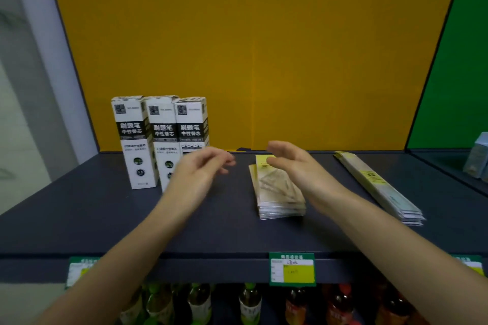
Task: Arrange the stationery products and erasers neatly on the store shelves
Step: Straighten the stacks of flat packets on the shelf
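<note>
Three tall white pen-refill boxes (137, 140) stand upright in a row at the back left of the dark shelf (79, 219). A stack of clear-wrapped set-square packs (277, 192) lies flat in the middle. My left hand (203, 169) hovers in front of the rightmost box, fingers loosely spread, holding nothing. My right hand (293, 163) hovers over the right side of the stack, palm facing left, fingers apart and empty. A pile of long ruler packs (380, 187) lies at an angle to the right.
A yellow back panel (250, 47) closes the shelf behind, with a green panel (454, 60) at the right. Price tags (292, 269) hang on the front edge. Drink bottles (250, 303) fill the shelf below. Pale boxes (478, 158) stand at far right.
</note>
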`<state>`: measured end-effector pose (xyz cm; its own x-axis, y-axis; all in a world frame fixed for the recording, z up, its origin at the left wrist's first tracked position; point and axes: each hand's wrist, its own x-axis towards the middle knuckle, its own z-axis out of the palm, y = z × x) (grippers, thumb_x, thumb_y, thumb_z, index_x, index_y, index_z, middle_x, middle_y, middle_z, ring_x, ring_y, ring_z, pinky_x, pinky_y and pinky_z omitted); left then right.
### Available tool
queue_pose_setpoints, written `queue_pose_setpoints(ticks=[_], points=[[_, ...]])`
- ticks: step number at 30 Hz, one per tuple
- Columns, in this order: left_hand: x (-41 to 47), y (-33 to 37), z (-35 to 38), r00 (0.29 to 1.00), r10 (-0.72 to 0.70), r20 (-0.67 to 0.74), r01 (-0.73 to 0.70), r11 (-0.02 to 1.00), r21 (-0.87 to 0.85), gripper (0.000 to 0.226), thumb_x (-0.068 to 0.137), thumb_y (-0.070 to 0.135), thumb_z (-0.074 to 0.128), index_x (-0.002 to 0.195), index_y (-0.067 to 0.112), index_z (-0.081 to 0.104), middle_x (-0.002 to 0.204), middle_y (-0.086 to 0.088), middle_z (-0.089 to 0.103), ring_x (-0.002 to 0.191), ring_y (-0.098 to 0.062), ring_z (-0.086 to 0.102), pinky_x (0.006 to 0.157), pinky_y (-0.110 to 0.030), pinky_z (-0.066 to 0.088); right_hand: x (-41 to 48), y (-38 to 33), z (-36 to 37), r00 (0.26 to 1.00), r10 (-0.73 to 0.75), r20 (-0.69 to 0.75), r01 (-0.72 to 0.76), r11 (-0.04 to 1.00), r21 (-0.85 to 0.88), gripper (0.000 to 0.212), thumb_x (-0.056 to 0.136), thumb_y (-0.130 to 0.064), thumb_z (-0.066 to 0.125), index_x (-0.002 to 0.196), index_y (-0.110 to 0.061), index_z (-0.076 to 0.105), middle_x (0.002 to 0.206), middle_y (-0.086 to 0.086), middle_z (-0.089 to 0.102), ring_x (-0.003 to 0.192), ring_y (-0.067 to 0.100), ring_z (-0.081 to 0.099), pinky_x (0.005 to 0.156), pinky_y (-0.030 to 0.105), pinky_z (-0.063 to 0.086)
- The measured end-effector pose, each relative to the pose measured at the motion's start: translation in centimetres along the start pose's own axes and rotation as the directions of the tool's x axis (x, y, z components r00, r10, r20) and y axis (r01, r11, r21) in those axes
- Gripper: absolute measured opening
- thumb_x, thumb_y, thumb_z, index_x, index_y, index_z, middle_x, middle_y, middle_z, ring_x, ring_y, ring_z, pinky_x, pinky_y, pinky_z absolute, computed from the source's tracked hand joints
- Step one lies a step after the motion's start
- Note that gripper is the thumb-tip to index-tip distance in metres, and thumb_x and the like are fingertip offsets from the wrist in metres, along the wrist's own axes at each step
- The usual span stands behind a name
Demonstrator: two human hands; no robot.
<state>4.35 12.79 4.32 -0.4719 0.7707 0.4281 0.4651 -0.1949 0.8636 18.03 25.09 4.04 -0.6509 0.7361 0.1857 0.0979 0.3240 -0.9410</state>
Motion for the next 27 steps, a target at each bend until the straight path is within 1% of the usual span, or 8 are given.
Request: queue_pose_setpoints(ticks=[4, 8, 10, 12, 15, 17, 21, 27], points=[[-0.3, -1.1, -7.7, 0.933, 0.189, -0.307, -0.145, 0.976, 0.161, 0.004, 0.086, 0.016, 0.058, 0.083, 0.015, 0.055, 0.075, 0.003, 0.052, 0.068, -0.007, 0.047, 0.064, -0.017, 0.04, 1.4, -1.5, 2.8, 0.997, -0.038, 0.062, 0.042, 0.997, -0.062, 0.058, 0.086, -0.014, 0.063, 0.138, -0.015, 0.038, 0.139, -0.001, 0.046, 0.13, 0.012, 0.041, 0.104, 0.026, 0.033], [2.1, -5.3, -14.5, 0.843, 0.195, -0.502, -0.038, 0.951, 0.305, 0.053, 0.071, 0.015, 0.077, 0.101, 0.017, 0.034, 0.098, -0.005, 0.041, 0.088, -0.021, 0.043, 0.076, -0.028, 0.04, 3.6, -2.1, 6.2, 0.997, 0.016, 0.076, -0.008, 0.994, -0.106, 0.08, 0.076, -0.015, 0.074, 0.142, -0.015, 0.029, 0.144, 0.002, 0.041, 0.133, 0.018, 0.038, 0.107, 0.034, 0.036], [3.3, -7.5, -16.4, 0.914, 0.077, -0.398, 0.029, 0.967, 0.253, 0.076, 0.059, 0.017, 0.084, 0.114, 0.016, 0.031, 0.111, -0.007, 0.042, 0.104, -0.028, 0.048, 0.09, -0.039, 0.045, 4.7, -2.1, 7.6, 0.998, 0.037, 0.059, -0.03, 0.992, -0.123, 0.088, 0.072, -0.015, 0.078, 0.143, -0.014, 0.026, 0.145, 0.003, 0.04, 0.133, 0.02, 0.038, 0.109, 0.039, 0.036], [4.3, -9.3, -17.3, 0.978, -0.117, -0.172, 0.142, 0.979, 0.144, 0.115, 0.04, 0.031, 0.091, 0.132, 0.016, 0.025, 0.126, -0.007, 0.042, 0.117, -0.029, 0.047, 0.097, -0.041, 0.042, 5.7, -2.1, 8.6, 0.997, 0.065, 0.037, -0.06, 0.991, -0.123, 0.092, 0.068, -0.014, 0.08, 0.143, -0.012, 0.026, 0.143, 0.005, 0.042, 0.13, 0.019, 0.041, 0.108, 0.04, 0.036], [5.4, -10.5, -17.4, 0.955, -0.268, 0.125, 0.268, 0.963, 0.017, 0.148, 0.014, 0.052, 0.088, 0.141, 0.025, 0.017, 0.14, -0.003, 0.041, 0.126, -0.022, 0.043, 0.099, -0.034, 0.038, 6.8, -2.1, 9.6, 0.994, 0.102, 0.035, -0.098, 0.991, -0.091, 0.089, 0.065, -0.009, 0.082, 0.139, -0.01, 0.031, 0.135, 0.006, 0.05, 0.123, 0.02, 0.049, 0.105, 0.04, 0.04], [5.9, -10.8, -17.0, 0.939, -0.262, 0.222, 0.277, 0.96, -0.04, 0.139, 0.02, 0.043, 0.091, 0.139, 0.022, 0.023, 0.128, 0.004, 0.047, 0.119, -0.013, 0.045, 0.093, -0.025, 0.039, 7.1, -2.1, 10.0, 0.993, 0.109, 0.053, -0.105, 0.991, -0.081, 0.081, 0.065, -0.005, 0.08, 0.134, -0.01, 0.037, 0.125, 0.005, 0.056, 0.114, 0.019, 0.054, 0.098, 0.037, 0.044], [6.7, -11.4, -15.8, 0.955, -0.187, 0.231, 0.216, 0.97, -0.111, 0.075, 0.06, -0.002, 0.08, 0.12, 0.024, 0.042, 0.113, 0.01, 0.055, 0.109, -0.01, 0.052, 0.079, -0.018, 0.045, 7.4, -1.9, 10.6, 0.993, 0.094, 0.072, -0.091, 0.995, -0.045, 0.069, 0.069, 0.001, 0.076, 0.128, -0.007, 0.041, 0.103, -0.001, 0.061, 0.093, 0.011, 0.06, 0.079, 0.024, 0.049], [7.4, -12.0, -14.9, 0.972, -0.135, 0.194, 0.164, 0.977, -0.139, 0.06, 0.061, 0.0, 0.08, 0.107, 0.026, 0.051, 0.108, 0.009, 0.062, 0.1, -0.003, 0.058, 0.072, -0.015, 0.049, 8.0, -1.6, 10.7, 0.995, 0.052, 0.084, -0.048, 0.998, -0.048, 0.061, 0.071, -0.001, 0.075, 0.125, -0.007, 0.047, 0.117, 0.009, 0.065, 0.101, 0.017, 0.064, 0.088, 0.033, 0.053]])
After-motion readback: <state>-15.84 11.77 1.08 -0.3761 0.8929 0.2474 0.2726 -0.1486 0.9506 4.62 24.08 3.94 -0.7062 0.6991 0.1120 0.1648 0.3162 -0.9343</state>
